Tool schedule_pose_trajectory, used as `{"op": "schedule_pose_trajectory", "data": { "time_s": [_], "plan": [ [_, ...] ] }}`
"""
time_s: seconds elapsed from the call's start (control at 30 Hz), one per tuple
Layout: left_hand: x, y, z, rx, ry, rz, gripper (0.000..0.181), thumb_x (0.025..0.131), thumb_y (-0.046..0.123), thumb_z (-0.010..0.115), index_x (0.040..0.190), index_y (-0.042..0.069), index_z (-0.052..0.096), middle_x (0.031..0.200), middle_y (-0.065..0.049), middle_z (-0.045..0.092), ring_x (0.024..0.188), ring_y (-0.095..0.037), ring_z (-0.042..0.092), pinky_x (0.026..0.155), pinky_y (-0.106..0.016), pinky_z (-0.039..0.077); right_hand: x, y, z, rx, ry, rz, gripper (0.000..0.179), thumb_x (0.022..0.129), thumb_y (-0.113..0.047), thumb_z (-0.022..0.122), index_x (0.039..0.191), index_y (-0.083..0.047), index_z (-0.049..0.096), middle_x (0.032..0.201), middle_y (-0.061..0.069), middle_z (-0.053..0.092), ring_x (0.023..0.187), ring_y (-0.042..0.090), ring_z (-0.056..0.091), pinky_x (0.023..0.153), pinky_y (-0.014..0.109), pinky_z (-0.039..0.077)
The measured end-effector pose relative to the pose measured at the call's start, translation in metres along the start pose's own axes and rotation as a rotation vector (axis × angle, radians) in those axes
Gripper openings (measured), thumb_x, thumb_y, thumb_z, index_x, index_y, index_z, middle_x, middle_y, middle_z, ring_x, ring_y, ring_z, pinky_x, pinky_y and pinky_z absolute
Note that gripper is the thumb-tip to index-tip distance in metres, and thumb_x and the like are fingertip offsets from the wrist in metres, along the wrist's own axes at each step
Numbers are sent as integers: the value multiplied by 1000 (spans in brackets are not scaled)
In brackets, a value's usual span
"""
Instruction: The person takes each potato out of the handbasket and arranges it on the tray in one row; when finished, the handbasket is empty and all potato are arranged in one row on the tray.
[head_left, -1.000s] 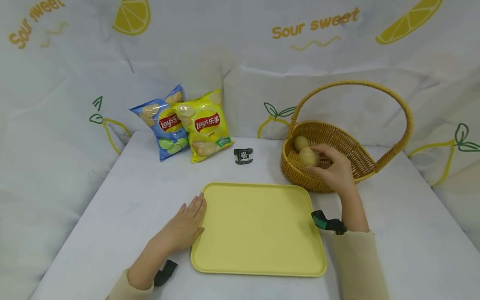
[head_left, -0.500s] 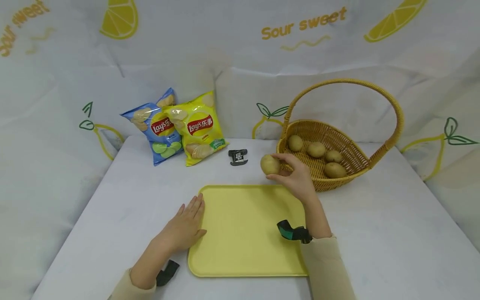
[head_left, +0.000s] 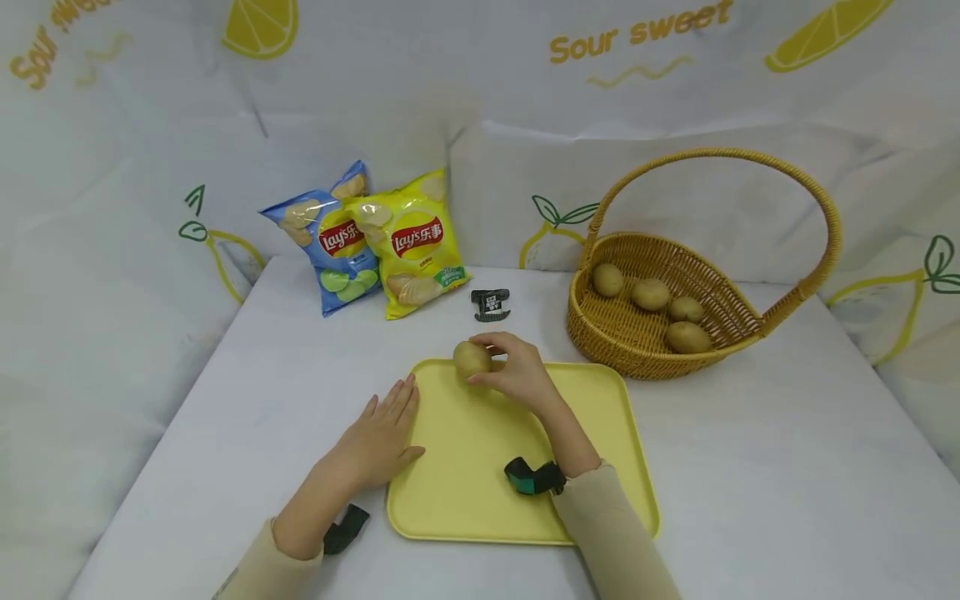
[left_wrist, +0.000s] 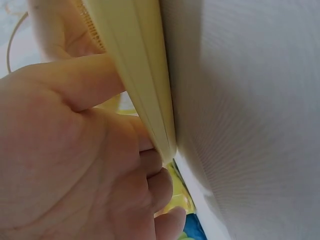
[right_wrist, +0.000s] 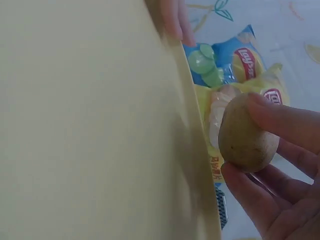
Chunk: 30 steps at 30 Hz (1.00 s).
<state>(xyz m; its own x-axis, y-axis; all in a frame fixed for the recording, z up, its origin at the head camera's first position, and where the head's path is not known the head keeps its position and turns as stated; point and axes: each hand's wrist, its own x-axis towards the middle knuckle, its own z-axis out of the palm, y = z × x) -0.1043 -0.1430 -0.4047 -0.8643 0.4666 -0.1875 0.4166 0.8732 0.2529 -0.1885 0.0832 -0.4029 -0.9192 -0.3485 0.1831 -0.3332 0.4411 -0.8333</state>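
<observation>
Between thumb and fingers my right hand (head_left: 517, 372) pinches a potato (head_left: 471, 359) over the far left part of the yellow tray (head_left: 480, 467). The right wrist view shows the same potato (right_wrist: 247, 135) held above the tray's edge. My left hand (head_left: 378, 437) lies along the tray's left rim with its fingers straight and the thumb over the edge. In the left wrist view, that hand (left_wrist: 85, 150) touches the tray's side wall (left_wrist: 145, 75). Several potatoes (head_left: 649, 294) lie in the wicker basket (head_left: 618, 354) at the back right.
A blue chip bag (head_left: 322, 242) and a yellow chip bag (head_left: 412, 246) lean against the cloth backdrop at the back left. Beside them on the white table (head_left: 750, 467) lies a small black object with a label (head_left: 491, 305). The basket's tall handle (head_left: 720, 153) arches above it.
My right hand has lifted the potato out of the basket and carried it left, over the tray. The left hand has stayed at the tray's rim. The head view has shifted slightly.
</observation>
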Motion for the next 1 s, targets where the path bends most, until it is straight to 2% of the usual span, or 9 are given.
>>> {"op": "schedule_pose_trajectory", "data": {
  "time_s": [0.1,0.4,0.6,0.73,1.0],
  "plan": [
    [0,0,-1,-3,-17,-8,75,96,32,55,145,-11,18,154,-24,8,142,-36,10,111,-53,15,4,-1,12,-52,-35,10,49,70,-8,83,116,-4,65,115,9,64,100,26,62,85,35,50],
    [-1,2,-5,-23,-43,-23,75,96,30,54,145,-12,17,154,-25,6,142,-37,8,111,-53,15,13,-4,36,-41,-67,-14,50,69,-9,84,115,-3,66,113,10,66,97,23,61,85,34,49],
    [0,2,-7,-15,-53,-21,75,96,30,54,145,-13,17,154,-25,6,142,-37,8,111,-53,15,13,-3,40,-65,-108,12,50,73,-11,82,119,-3,64,119,10,63,109,24,57,95,35,44],
    [1,2,-6,-21,-54,-16,75,96,30,54,145,-13,17,154,-26,5,142,-38,7,111,-54,15,11,-3,37,-81,-130,-9,49,77,-11,79,122,-2,63,121,11,62,114,25,55,99,37,42],
    [4,0,-4,-27,-52,-29,73,98,33,49,145,-12,16,154,-25,5,142,-37,7,111,-53,14,12,-4,36,56,-148,45,43,80,-4,74,121,3,61,118,16,61,106,27,61,88,29,49]
  ]
}}
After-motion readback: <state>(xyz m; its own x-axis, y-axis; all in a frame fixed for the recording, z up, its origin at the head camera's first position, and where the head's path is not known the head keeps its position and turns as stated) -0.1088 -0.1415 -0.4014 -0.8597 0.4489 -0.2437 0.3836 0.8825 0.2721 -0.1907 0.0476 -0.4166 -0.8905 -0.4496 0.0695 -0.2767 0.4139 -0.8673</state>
